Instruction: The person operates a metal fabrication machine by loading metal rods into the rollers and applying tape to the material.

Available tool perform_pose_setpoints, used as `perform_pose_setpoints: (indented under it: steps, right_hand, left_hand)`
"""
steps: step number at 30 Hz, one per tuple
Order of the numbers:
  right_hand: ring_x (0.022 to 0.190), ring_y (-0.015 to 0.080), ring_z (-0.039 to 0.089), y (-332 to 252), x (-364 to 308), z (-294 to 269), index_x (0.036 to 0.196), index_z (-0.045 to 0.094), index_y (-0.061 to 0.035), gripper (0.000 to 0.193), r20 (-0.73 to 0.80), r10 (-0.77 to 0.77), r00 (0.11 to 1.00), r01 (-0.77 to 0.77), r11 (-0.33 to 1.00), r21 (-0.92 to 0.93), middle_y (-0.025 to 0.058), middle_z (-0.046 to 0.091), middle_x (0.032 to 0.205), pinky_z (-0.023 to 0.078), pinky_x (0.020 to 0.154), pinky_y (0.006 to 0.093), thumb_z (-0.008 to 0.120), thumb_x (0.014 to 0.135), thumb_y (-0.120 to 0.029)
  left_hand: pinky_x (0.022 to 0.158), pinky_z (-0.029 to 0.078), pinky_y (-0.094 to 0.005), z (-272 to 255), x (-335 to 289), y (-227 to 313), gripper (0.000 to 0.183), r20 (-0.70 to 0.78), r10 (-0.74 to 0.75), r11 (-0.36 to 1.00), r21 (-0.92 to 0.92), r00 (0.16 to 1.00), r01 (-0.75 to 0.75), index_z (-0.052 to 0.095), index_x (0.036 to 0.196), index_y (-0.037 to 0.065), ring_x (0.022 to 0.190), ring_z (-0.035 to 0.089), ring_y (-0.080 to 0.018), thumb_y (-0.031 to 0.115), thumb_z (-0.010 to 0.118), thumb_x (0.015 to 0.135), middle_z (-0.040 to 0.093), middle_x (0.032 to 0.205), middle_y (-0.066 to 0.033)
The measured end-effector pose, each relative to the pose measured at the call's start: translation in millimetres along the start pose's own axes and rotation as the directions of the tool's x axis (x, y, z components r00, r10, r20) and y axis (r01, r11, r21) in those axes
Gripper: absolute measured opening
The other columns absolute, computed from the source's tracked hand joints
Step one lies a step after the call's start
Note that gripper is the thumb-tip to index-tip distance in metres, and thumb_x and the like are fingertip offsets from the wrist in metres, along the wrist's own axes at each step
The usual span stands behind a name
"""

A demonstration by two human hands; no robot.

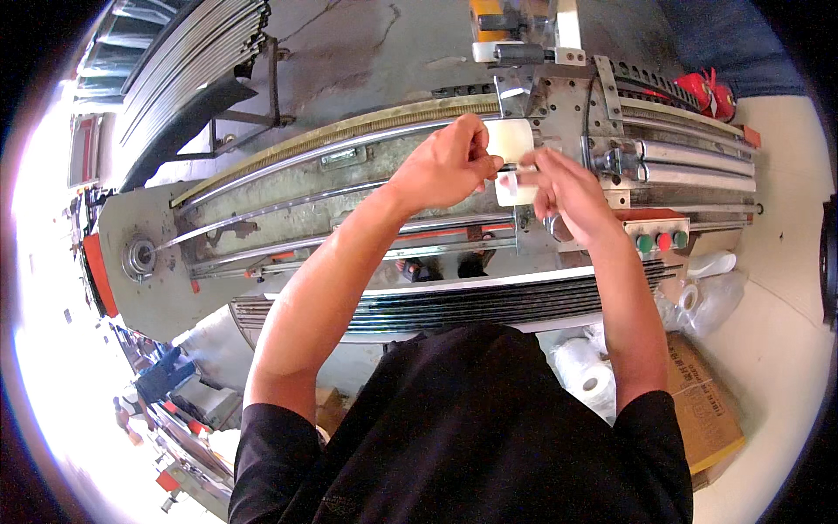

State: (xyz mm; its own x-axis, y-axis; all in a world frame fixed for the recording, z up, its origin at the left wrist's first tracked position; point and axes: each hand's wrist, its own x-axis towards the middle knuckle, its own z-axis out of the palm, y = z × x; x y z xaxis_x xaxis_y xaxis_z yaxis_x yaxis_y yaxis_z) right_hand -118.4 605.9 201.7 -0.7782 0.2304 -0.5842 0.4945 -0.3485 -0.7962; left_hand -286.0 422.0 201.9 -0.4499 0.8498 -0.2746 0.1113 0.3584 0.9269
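Note:
My left hand [443,166] is closed, thumb and fingers pinched together, beside two cream-white blocks on the machine's carriage. A short dark piece [508,168] shows at its fingertips, too small to name. One cream-white block [510,140] lies just beyond the fingertips, the other cream-white block [515,190] just nearer. Facing it from the right, my right hand [566,188] has bent fingers near the same spot; motion smears them, and a grip cannot be made out. A slim metal rod [279,212] runs from the round spindle [140,258] and disappears behind my left wrist.
The grey machine bed [131,301] carries long rails and a metal carriage [559,113]. A button box [659,237] sits right of my right forearm. Black rods [471,307] lie along the near side. At right are plastic-wrapped rolls [585,377] and a cardboard box [703,406]. A rod rack [188,79] stands far left.

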Motion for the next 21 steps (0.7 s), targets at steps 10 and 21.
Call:
perform_pose_setpoints:
  steps: [10,21]
  right_hand:
    - [0.082,0.0144,0.072,-35,6,2,0.138,0.064,-0.0087,0.037,0.184,-0.193,0.964,0.149,0.962,0.228,0.0138,0.077,0.125,0.048,0.077,0.0273,0.050,0.116,-0.036]
    - [0.060,0.0147,0.070,2,-10,9,0.130,0.070,-0.0066,0.034,0.109,0.031,0.994,-0.009,0.981,-0.195,0.0112,0.080,0.098,0.048,0.053,0.0273,0.064,0.104,-0.028]
  left_hand:
    - [0.072,0.059,-0.0341,2,-2,-4,0.023,0.021,-0.018,1.000,-0.015,1.000,0.018,0.049,0.104,0.003,0.081,0.070,-0.0164,0.010,0.071,0.104,0.071,0.088,-0.0100]
    - [0.070,0.051,-0.0320,7,0,-8,0.030,0.040,0.067,0.992,0.103,0.997,-0.071,0.068,0.129,0.001,0.076,0.063,-0.0136,0.021,0.069,0.107,0.072,0.088,-0.0083]
